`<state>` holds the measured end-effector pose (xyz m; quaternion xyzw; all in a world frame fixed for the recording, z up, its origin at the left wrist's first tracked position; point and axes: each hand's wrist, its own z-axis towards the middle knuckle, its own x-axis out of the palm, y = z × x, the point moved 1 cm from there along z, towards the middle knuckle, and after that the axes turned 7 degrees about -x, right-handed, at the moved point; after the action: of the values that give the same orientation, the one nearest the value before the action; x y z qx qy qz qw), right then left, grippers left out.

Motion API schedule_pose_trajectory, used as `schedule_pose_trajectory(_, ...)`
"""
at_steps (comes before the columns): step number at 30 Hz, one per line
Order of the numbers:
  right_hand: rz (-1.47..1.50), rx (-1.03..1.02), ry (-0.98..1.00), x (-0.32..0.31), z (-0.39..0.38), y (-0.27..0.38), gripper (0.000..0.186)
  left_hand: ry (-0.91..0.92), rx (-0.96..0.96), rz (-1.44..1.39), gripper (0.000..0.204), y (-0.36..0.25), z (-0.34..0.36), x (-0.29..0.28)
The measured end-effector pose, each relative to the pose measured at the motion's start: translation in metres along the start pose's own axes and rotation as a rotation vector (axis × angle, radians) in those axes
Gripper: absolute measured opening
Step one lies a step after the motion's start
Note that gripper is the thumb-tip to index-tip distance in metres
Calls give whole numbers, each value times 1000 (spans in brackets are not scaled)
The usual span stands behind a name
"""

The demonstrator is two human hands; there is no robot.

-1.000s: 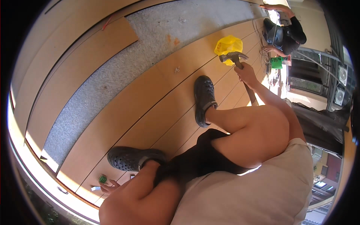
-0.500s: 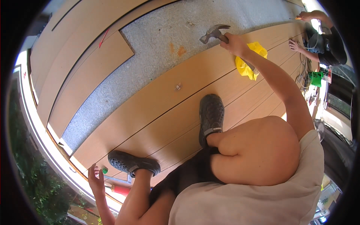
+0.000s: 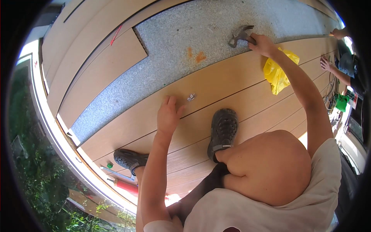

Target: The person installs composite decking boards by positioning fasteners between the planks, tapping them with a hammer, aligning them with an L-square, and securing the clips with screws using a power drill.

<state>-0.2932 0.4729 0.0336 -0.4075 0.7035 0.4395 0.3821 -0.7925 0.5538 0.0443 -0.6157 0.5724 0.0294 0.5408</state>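
Your two hands are well apart. Your right hand is wrapped around the dark handle of a grey metal claw hammer, gripping it close below the head. The head sits to the left of and a little beyond the crumpled yellow plastic bag, over a strip of speckled grey subfloor; you cannot tell from this view whether it touches that surface. Your right forearm crosses in front of part of the bag.

Your left hand is well to the left of the bag, above the smooth tan wood-look planks. Its fingers are loosely bent with the thumb apart from them, and whether they touch the plank cannot be told. Just beside your thumb, between that hand and the bag, lies a small cluster of pale, shiny pieces, too small to make out.

Your black perforated right clog stands left of the bag and nearer to you; the matching left clog is farther left. To the right of the bag, a co-worker's hand rests on the planks.
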Motion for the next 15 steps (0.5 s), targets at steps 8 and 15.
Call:
schedule_pose_trajectory(8,-17,57,1,15,0,2,29,-190,128,13,23,-3,1,25)
schedule_pose_trajectory(15,10,31,-30,19,-3,3,29,-157,198,52,18,-12,21,36)
